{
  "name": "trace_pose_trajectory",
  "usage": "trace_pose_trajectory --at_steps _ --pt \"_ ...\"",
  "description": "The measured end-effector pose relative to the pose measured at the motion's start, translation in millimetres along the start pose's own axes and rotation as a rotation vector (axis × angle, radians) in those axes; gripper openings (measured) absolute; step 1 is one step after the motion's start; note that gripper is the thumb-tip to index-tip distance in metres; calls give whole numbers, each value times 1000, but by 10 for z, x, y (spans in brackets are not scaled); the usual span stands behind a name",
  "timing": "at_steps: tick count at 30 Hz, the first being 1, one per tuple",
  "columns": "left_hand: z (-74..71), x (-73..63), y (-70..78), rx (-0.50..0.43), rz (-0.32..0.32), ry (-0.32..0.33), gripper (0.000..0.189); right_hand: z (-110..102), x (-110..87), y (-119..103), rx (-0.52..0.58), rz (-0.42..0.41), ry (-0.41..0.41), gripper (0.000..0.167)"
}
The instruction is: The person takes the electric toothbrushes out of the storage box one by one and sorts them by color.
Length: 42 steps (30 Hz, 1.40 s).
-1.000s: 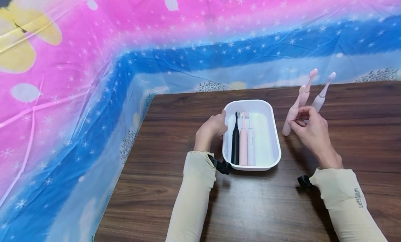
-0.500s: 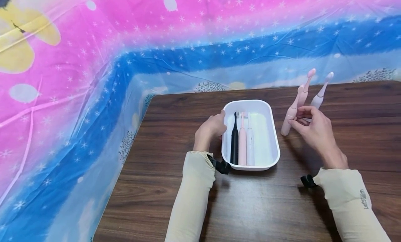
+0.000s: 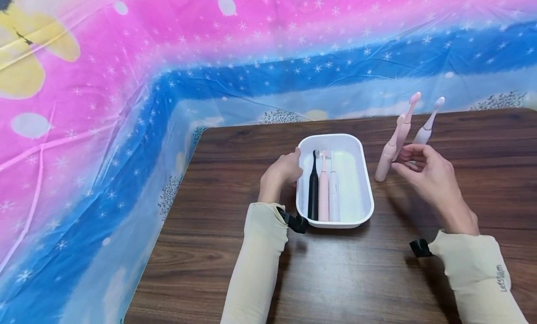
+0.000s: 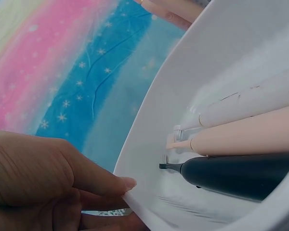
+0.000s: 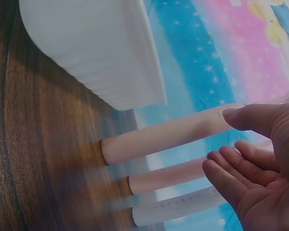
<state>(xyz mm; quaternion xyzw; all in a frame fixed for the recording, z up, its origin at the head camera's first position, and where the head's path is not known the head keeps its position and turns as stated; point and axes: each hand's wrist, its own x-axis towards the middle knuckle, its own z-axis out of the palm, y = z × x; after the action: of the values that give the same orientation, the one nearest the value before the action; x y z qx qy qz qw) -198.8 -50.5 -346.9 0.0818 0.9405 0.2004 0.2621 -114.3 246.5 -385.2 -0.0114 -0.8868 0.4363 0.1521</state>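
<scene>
My left hand (image 3: 283, 169) pinches the left wall of a white plastic box (image 3: 367, 193), thumb over the rim in the left wrist view. Inside lie a black electric toothbrush (image 3: 313, 193), a pink one (image 3: 323, 196) and a white one (image 3: 333, 196), side by side along the box's left half. Right of the box, a pale pink electric toothbrush (image 3: 385, 161) stands upright on its base. Close beside it is my right hand (image 3: 434, 179), its thumb and fingers spread apart. Behind stand another pink toothbrush (image 3: 404, 130) and a pale lavender one (image 3: 423, 134), both partly hidden.
Everything rests on a dark wood-grain table (image 3: 201, 249). A pink and blue patterned cloth (image 3: 251, 49) hangs behind and along the left side. Black straps (image 3: 420, 248) circle both wrists over cream sleeves (image 3: 256, 268).
My right hand has loosened from the front pink toothbrush and drawn slightly right, leaving it standing. The left hand stays at the box.
</scene>
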Motion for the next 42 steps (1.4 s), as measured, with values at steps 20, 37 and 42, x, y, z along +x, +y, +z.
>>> trace_pose_trajectory --at_steps 20,37,42 --pt "9 7 -35 -18 -5 -5 67 31 -166 -261 49 -67 -202 39" --pt "12 3 -27 -24 6 -3 66 315 -68 -413 107 -74 -267 39" --pt "17 16 -18 -32 4 0 66 393 -37 -431 91 -68 -290 40"
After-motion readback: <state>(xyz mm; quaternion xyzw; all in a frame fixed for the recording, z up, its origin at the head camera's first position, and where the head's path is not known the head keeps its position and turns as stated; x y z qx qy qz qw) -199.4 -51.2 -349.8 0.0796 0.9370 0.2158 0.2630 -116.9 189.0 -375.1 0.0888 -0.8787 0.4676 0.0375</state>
